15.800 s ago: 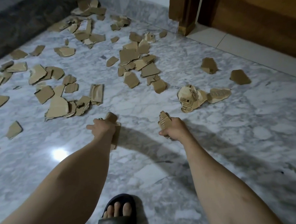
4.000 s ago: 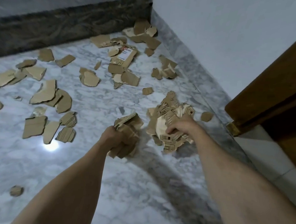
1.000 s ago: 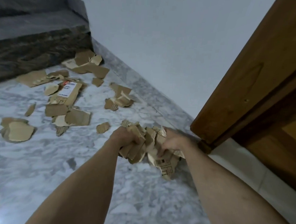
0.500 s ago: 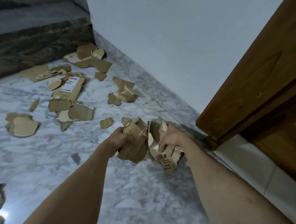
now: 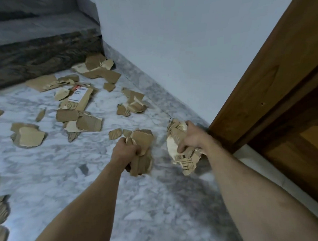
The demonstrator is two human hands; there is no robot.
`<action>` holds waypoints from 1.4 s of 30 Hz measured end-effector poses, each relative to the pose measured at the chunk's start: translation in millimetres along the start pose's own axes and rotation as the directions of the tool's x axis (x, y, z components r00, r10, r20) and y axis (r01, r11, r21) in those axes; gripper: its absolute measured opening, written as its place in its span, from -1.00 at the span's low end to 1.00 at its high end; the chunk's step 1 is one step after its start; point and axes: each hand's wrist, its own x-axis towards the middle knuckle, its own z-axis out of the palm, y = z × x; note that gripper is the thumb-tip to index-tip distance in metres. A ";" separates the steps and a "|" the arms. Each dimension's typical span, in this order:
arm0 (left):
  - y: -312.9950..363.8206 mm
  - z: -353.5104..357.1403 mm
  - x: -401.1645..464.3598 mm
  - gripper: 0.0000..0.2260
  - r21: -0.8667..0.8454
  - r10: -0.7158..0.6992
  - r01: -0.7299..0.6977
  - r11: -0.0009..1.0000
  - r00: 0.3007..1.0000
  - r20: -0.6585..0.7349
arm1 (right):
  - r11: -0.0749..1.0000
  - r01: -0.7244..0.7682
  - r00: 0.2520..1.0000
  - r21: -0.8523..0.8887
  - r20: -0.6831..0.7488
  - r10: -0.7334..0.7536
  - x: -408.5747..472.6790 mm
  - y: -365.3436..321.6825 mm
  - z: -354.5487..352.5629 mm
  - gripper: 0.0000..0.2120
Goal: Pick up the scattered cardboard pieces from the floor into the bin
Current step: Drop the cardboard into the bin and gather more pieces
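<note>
The left hand point(image 5: 124, 150) is clenched around a stack of brown cardboard pieces point(image 5: 142, 152), held above the marble floor point(image 5: 151, 210). The right hand point(image 5: 192, 137) grips a second, crumpled bundle of cardboard point(image 5: 180, 150) with black printing on its lower flap; the two bundles are held apart, with a gap between them. More torn cardboard scraps point(image 5: 82, 121) lie scattered on the floor ahead and to the left, among them a long piece with a white label point(image 5: 78, 97), reaching back to a dark stone step point(image 5: 47, 44). A wooden door frame point(image 5: 264, 84) stands to the right, against a pale wall point(image 5: 175, 39). No bin shows in the head view.
</note>
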 end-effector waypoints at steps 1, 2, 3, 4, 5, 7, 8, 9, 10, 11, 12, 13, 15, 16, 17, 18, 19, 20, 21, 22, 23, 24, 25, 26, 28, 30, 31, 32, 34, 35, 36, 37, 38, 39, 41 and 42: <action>-4.1 -7.4 3.5 -0.50 -0.024 -0.006 0.006 1.000 1.000 -0.031 | 1.000 -0.011 1.000 0.026 -0.008 0.011 -0.6 9.2 -8.5 0.11; -6.3 -15.6 4.3 -0.56 -0.050 -0.017 0.015 0.999 0.998 -0.053 | 0.999 -0.019 1.000 0.040 0.000 0.019 -3.3 16.6 -13.2 0.14; -8.4 -23.7 6.1 -0.61 -0.072 -0.029 0.025 0.997 0.998 -0.063 | 0.998 -0.030 0.999 0.055 0.022 0.029 -3.3 24.7 -13.9 0.18; -11.0 -31.0 9.7 -0.66 -0.081 -0.040 0.035 0.996 0.997 -0.064 | 0.998 -0.046 0.998 0.052 0.051 0.043 -2.9 31.7 -11.6 0.19; -12.5 -37.8 12.2 -0.69 -0.077 -0.051 0.046 0.996 0.996 -0.067 | 0.998 -0.057 0.996 0.037 0.076 0.055 -1.0 38.0 -6.8 0.16; -12.8 -47.7 20.4 -0.68 -0.075 -0.081 0.076 0.994 0.995 -0.065 | 0.998 -0.056 0.995 -0.004 0.079 0.056 1.4 44.5 3.3 0.04; -9.9 -51.1 24.5 -0.64 -0.085 -0.089 0.084 0.993 0.995 -0.055 | 0.998 -0.060 0.996 -0.032 0.065 0.062 3.3 45.9 7.7 0.00; -6.2 -53.1 27.3 -0.57 -0.092 -0.098 0.094 0.991 0.995 -0.034 | 0.996 -0.065 0.996 -0.063 0.061 0.069 5.7 46.4 11.2 0.03; -1.4 -53.4 30.0 -0.46 -0.095 -0.099 0.098 0.991 0.995 -0.009 | 0.993 -0.087 0.993 -0.081 0.078 0.094 8.2 46.2 14.4 0.12; 3.2 -52.9 33.4 -0.30 -0.081 -0.103 0.104 0.991 0.994 0.018 | 0.991 -0.108 0.987 -0.074 0.114 0.116 11.1 46.3 17.1 0.22; 7.2 -50.6 35.3 -0.15 -0.068 -0.100 0.102 0.992 0.994 0.035 | 0.990 -0.132 0.980 -0.049 0.143 0.138 14.5 46.1 19.3 0.28; 11.2 -47.9 36.6 -0.05 -0.056 -0.110 0.112 0.992 0.993 0.029 | 0.989 -0.144 0.977 -0.028 0.153 0.147 18.7 46.7 21.3 0.28; 15.9 -44.1 42.2 0.00 -0.002 -0.134 0.134 0.991 0.991 0.016 | 0.986 -0.163 0.974 -0.027 0.153 0.166 23.9 45.8 23.7 0.21; 16.7 -44.2 46.1 -0.01 0.056 -0.137 0.135 0.989 0.990 0.032 | 0.985 -0.167 0.973 -0.036 0.154 0.170 25.0 44.2 24.2 0.15; 15.8 -44.5 51.2 -0.03 0.114 -0.132 0.126 0.985 0.990 0.046 | 0.985 -0.169 0.972 -0.044 0.156 0.174 26.9 43.3 24.6 0.07; 12.3 -44.5 61.0 -0.08 0.142 -0.121 0.113 0.983 0.992 0.045 | 0.983 -0.176 0.970 -0.048 0.162 0.181 27.1 42.1 24.7 -0.02; 11.5 -44.9 63.6 -0.16 0.165 -0.116 0.106 0.980 0.992 0.048 | 0.983 -0.178 0.968 -0.048 0.173 0.184 27.6 41.3 24.8 -0.11; 13.0 -44.6 61.1 -0.28 0.179 -0.117 0.105 0.978 0.991 0.058 | 0.981 -0.185 0.965 -0.051 0.179 0.191 27.8 40.7 25.2 -0.19; 16.4 -44.1 55.6 -0.40 0.177 -0.124 0.113 0.978 0.991 0.055 | 0.980 -0.189 0.963 -0.054 0.183 0.196 27.8 40.5 25.4 -0.27; 20.0 -43.6 49.8 -0.51 0.173 -0.135 0.124 0.977 0.989 0.054 | 0.980 -0.191 0.964 -0.055 0.179 0.198 27.4 39.7 25.8 -0.32; 22.6 -42.9 45.5 -0.58 0.165 -0.146 0.136 0.977 0.988 0.049 | 0.981 -0.184 0.967 -0.058 0.167 0.191 27.3 39.1 26.6 -0.35; 22.4 -42.3 45.5 -0.62 0.155 -0.150 0.141 0.978 0.988 0.046 | 0.984 -0.160 0.974 -0.073 0.148 0.170 26.2 37.3 27.1 -0.33; 22.7 -42.6 44.7 -0.64 0.160 -0.154 0.145 0.976 0.987 0.044 | 0.987 -0.125 0.983 -0.104 0.123 0.137 25.8 34.8 27.6 -0.28; 22.2 -42.9 46.0 -0.65 0.171 -0.148 0.138 0.975 0.988 0.045 | 0.988 -0.080 0.990 -0.134 0.103 0.094 25.7 30.7 27.7 -0.24; 25.6 -44.1 50.9 -0.69 0.184 -0.083 0.071 0.980 0.995 0.059 | 0.993 -0.032 0.992 -0.114 0.118 0.045 29.7 21.2 27.8 -0.27; 30.1 -43.2 55.2 -0.55 0.146 -0.016 0.004 0.989 0.997 0.082 | 0.998 -0.017 0.986 -0.058 0.165 0.027 37.3 8.3 25.5 -0.33; 32.4 -42.1 56.5 -0.37 0.145 -0.021 0.006 0.989 0.994 0.104 | 0.999 -0.006 0.982 -0.033 0.186 0.012 42.0 -0.5 22.3 -0.36; 32.1 -40.7 62.4 -0.25 0.168 -0.019 -0.003 0.986 0.991 0.134 | 1.000 0.010 0.981 -0.009 0.193 -0.008 46.7 -10.8 17.3 -0.38; 32.3 -39.9 67.5 -0.34 0.283 -0.003 -0.058 0.958 0.978 0.210 | 0.997 0.062 0.985 0.048 0.158 -0.069 57.6 -33.8 3.2 -0.41; 31.6 -40.8 68.7 -0.38 0.309 0.007 -0.078 0.948 0.975 0.224 | 0.990 0.095 0.985 0.104 0.132 -0.108 64.8 -45.9 -4.5 -0.46; 29.8 -39.9 74.8 -0.39 0.315 0.024 -0.093 0.945 0.976 0.217 | 0.976 0.123 0.984 0.181 0.105 -0.143 70.7 -60.4 -12.4 -0.51; 29.1 -40.2 77.1 -0.42 0.321 0.049 -0.114 0.940 0.977 0.206 | 0.955 0.138 0.984 0.262 0.075 -0.163 77.6 -75.2 -18.8 -0.53; 28.0 -39.7 79.0 -0.50 0.329 0.074 -0.142 0.934 0.974 0.212 | 0.936 0.125 0.986 0.329 0.063 -0.153 85.5 -90.0 -21.9 -0.50; 25.7 -38.9 82.3 -0.57 0.329 0.080 -0.150 0.933 0.973 0.216 | 0.917 0.107 0.986 0.385 0.079 -0.148 95.6 -105.1 -22.1 -0.41; 23.2 -38.3 87.6 -0.63 0.309 0.100 -0.161 0.937 0.974 0.203 | 0.896 0.031 0.977 0.444 0.177 -0.122 123.1 -131.0 -11.3 -0.15; 20.1 -38.4 90.6 -0.63 0.291 0.096 -0.156 0.944 0.973 0.211 | 0.902 -0.010 0.968 0.431 0.231 -0.100 139.7 -140.3 -0.8 -0.06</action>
